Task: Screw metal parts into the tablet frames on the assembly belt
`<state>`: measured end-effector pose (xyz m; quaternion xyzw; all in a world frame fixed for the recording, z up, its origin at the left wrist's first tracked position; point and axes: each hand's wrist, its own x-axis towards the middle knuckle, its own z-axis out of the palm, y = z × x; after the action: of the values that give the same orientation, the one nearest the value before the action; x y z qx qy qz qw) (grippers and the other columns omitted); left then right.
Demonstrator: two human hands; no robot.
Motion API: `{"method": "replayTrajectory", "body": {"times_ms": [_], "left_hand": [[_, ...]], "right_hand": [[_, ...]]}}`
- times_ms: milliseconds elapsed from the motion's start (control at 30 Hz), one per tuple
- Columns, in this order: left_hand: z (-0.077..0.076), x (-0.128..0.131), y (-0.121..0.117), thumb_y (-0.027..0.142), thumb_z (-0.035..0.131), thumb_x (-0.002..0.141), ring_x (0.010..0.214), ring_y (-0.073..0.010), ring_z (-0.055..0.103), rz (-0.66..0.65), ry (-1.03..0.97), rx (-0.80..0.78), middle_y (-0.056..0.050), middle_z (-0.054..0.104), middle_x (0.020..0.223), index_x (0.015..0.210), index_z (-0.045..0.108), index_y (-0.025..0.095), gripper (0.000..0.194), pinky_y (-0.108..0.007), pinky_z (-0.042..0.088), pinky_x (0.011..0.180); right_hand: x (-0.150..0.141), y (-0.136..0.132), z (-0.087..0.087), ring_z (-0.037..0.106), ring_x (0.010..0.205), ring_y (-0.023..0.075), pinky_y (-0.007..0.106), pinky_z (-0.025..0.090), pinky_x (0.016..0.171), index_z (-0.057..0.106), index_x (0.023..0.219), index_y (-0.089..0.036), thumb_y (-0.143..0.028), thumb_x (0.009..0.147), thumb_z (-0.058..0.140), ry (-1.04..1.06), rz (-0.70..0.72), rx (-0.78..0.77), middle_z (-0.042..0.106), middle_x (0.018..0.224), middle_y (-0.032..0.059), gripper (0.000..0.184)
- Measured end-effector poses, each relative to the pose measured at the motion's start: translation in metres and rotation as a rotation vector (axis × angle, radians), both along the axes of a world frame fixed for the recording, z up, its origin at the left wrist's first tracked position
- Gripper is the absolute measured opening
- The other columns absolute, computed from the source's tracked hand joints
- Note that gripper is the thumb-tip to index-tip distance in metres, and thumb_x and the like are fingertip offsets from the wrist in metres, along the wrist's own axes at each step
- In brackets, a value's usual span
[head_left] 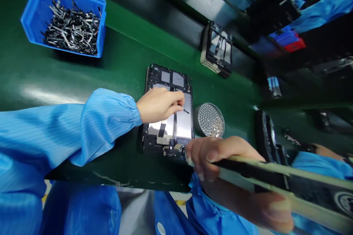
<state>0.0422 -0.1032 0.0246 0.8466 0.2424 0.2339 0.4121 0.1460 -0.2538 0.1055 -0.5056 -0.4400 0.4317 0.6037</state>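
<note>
An opened tablet body, black frame with silver plates, lies on the green bench. My left hand rests on it, fingers pinched on a thin black strip over the silver plate. My right hand is wrapped round a long electric screwdriver. The screwdriver's tip touches the tablet's near edge. Both arms wear blue sleeves.
A blue bin full of thin black and silver strips stands at the far left. A round perforated metal dish of small screws sits right of the tablet. Another opened device lies further back. Blue-sleeved people are at the right.
</note>
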Motion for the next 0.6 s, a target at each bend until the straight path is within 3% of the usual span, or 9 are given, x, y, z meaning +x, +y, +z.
{"method": "replayTrajectory", "body": {"times_ms": [200,333,433,500,600], "left_hand": [[-0.005,-0.001,-0.003,0.025,0.063,0.096,0.064,-0.0165,0.062,-0.008,0.039,0.048,0.000,0.071,0.074,0.092,0.068,0.019,0.008,-0.028,0.038,0.062],[-0.010,-0.003,-0.003,0.028,0.060,0.097,0.072,-0.0193,0.066,-0.002,0.088,0.154,-0.002,0.072,0.078,0.097,0.069,0.019,0.012,-0.028,0.038,0.061],[-0.011,-0.006,-0.003,0.028,0.059,0.097,0.072,-0.0179,0.068,-0.011,0.047,0.188,-0.002,0.074,0.082,0.099,0.068,0.019,0.013,-0.027,0.042,0.063],[-0.012,-0.009,-0.003,0.029,0.060,0.097,0.072,-0.0168,0.069,-0.002,0.003,0.206,-0.002,0.074,0.083,0.097,0.067,0.019,0.012,-0.026,0.044,0.064],[-0.011,-0.013,-0.001,0.031,0.059,0.098,0.067,-0.0152,0.068,0.022,-0.069,0.231,-0.001,0.075,0.082,0.096,0.066,0.020,0.013,-0.025,0.046,0.061]], "right_hand": [[-0.002,0.003,-0.001,0.052,0.044,0.0186,0.036,0.044,0.049,0.076,0.086,-0.026,-0.058,0.083,0.074,-0.092,0.096,0.010,0.049,0.047,-0.0013,0.033],[0.001,-0.006,0.008,0.045,0.040,0.0158,0.035,0.044,0.048,0.076,0.085,-0.026,-0.062,0.086,0.071,-0.004,0.003,0.039,0.046,0.044,-0.0030,0.036],[0.018,-0.009,0.019,0.046,0.040,0.0165,0.036,0.044,0.049,0.076,0.091,-0.026,-0.067,0.086,0.068,0.006,0.008,0.058,0.048,0.046,-0.0021,0.042],[0.035,0.000,0.020,0.045,0.040,0.0166,0.035,0.043,0.048,0.077,0.094,-0.026,-0.065,0.083,0.072,-0.011,-0.074,0.144,0.048,0.046,-0.0023,0.040],[0.063,0.025,0.010,0.040,0.037,0.0140,0.032,0.038,0.043,0.077,0.083,-0.025,-0.061,0.076,0.077,0.018,-0.340,0.312,0.042,0.043,-0.0043,0.037]]}}
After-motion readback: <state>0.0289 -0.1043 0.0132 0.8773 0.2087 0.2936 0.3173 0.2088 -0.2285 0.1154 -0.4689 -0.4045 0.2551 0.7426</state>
